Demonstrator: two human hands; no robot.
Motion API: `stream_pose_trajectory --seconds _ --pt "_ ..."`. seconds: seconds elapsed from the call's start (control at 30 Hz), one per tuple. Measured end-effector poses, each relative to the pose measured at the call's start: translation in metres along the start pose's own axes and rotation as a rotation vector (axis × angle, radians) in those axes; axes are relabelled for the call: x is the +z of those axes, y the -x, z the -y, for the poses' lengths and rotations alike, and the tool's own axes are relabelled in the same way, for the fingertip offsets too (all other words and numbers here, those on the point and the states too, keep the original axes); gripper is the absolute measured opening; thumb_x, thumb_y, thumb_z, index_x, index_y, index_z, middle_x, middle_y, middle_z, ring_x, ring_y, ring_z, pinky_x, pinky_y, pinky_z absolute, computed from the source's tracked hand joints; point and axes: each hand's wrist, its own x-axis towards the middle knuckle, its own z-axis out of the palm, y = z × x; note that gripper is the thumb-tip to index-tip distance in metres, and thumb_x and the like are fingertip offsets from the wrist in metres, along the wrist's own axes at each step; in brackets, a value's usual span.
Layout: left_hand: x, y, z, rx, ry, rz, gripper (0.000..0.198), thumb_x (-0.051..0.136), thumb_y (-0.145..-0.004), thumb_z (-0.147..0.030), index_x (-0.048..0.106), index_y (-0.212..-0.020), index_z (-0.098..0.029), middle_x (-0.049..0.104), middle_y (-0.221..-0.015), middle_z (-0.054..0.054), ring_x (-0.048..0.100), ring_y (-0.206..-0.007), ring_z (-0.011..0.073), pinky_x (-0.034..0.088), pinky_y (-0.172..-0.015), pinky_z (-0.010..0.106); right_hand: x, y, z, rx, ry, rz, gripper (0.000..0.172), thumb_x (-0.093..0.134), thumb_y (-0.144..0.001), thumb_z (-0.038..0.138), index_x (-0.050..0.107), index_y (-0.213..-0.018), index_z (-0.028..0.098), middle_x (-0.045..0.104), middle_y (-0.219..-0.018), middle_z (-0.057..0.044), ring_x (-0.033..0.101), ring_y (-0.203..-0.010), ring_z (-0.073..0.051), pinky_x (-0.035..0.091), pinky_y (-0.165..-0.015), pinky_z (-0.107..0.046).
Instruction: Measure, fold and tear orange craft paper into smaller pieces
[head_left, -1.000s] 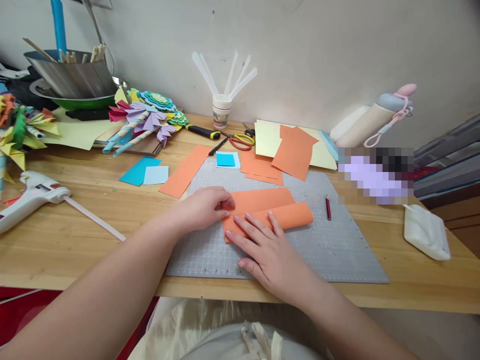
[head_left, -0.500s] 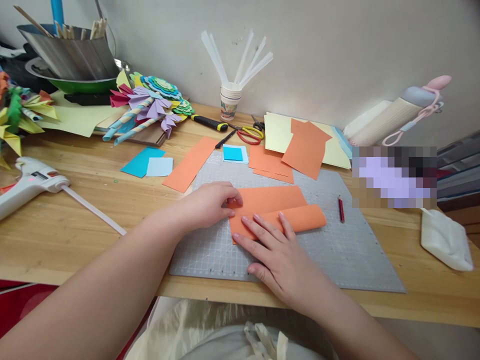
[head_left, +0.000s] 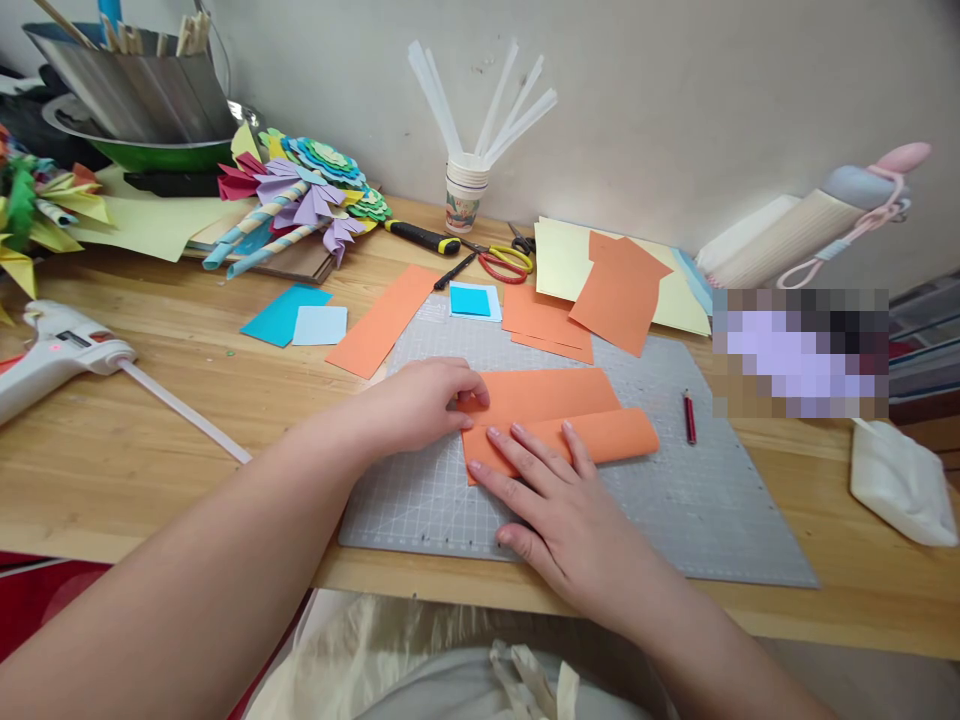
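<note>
An orange sheet of paper (head_left: 540, 388) lies on the grey cutting mat (head_left: 712, 520), its near side folded over toward the middle and still rounded at the right end. My left hand (head_left: 424, 405) has its fingers curled at the sheet's left edge, thumb and fingertips closed on the paper there. Flat across the folded part rests my right hand (head_left: 562, 500), its fingers spread and pressing down. A dark red pencil (head_left: 690, 417) lies on the mat to the right of the paper.
Behind the mat are orange pieces (head_left: 622, 295), blue squares (head_left: 470, 300), scissors (head_left: 506, 263) and a paper cup (head_left: 466, 195) of white sticks. A glue gun (head_left: 67, 345) lies left, paper flowers (head_left: 300, 195) farther back. A white object (head_left: 900, 480) stands at the right.
The camera view has shifted slightly. Both hands and the folded orange paper keep nearly the same positions relative to each other.
</note>
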Motion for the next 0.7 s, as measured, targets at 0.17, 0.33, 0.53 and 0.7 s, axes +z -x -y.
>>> stream_pose_trajectory --seconds 0.17,0.33,0.53,0.7 --pt "-0.0022 0.0012 0.0033 -0.013 0.028 0.008 0.024 0.061 -0.076 -0.018 0.065 -0.1 -0.022 0.063 -0.106 0.002 0.059 -0.098 0.0183 0.047 -0.086 0.031 -0.0014 -0.0006 0.0007 0.004 -0.006 0.004 0.05 0.031 -0.1 0.045 0.027 -0.149 0.036 0.022 -0.157 -0.002 0.024 -0.144 -0.027 0.02 -0.11 -0.066" --pt "-0.0041 0.0024 0.0032 -0.047 0.036 -0.005 0.026 0.059 -0.077 -0.021 0.064 -0.101 -0.023 0.059 -0.114 0.003 0.059 -0.101 0.0198 0.047 -0.089 0.034 -0.0025 0.0002 0.0003 0.004 -0.02 0.002 0.05 0.034 -0.099 0.044 0.028 -0.148 0.036 0.021 -0.158 -0.002 0.024 -0.144 -0.027 0.021 -0.11 -0.066" --pt "-0.0053 0.0022 0.0005 -0.063 0.04 0.0 0.025 0.059 -0.077 -0.021 0.064 -0.101 -0.022 0.059 -0.113 0.003 0.059 -0.101 0.0196 0.047 -0.088 0.034 -0.0034 0.0001 -0.0003 0.007 -0.026 0.019 0.049 0.032 -0.1 0.045 0.028 -0.148 0.037 0.022 -0.157 -0.001 0.024 -0.144 -0.027 0.02 -0.11 -0.066" --pt "-0.0053 0.0022 0.0016 -0.058 0.045 -0.002 0.025 0.06 -0.076 -0.02 0.065 -0.101 -0.022 0.059 -0.113 0.002 0.059 -0.1 0.019 0.047 -0.088 0.033 -0.0035 -0.001 -0.0003 0.012 -0.03 0.023 0.048 0.03 -0.1 0.044 0.029 -0.148 0.036 0.023 -0.157 0.0 0.024 -0.144 -0.026 0.019 -0.111 -0.066"
